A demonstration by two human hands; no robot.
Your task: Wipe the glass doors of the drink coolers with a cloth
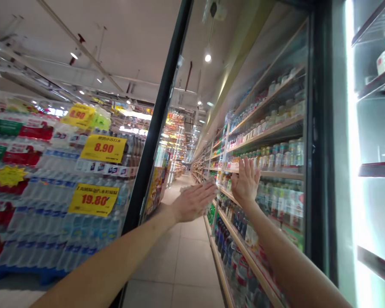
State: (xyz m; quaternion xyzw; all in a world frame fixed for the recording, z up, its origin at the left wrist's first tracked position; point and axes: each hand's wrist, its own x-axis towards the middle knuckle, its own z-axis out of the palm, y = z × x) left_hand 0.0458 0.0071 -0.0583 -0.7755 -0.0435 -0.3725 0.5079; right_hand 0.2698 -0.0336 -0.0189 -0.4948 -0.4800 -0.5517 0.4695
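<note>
My left hand [195, 202] lies flat against the glass door [208, 107], its fingers together and pointing right. Under the palm and fingers is a pale cloth [211, 185], of which only the edges show. My right hand [245, 183] is raised to the right of it, palm toward the glass with the fingers stretched upward and nothing in them. Whether its palm touches the pane is hard to tell. The dark frame [158, 115] of the door slants along the left side of the glass.
Lit cooler shelves [377, 169] stand at the right edge. Stacked packs of bottled drinks [35, 214] with yellow price signs [103, 148] are at the left. Long rows of drink shelves [266, 175] and a tiled floor [192, 261] show in or through the glass.
</note>
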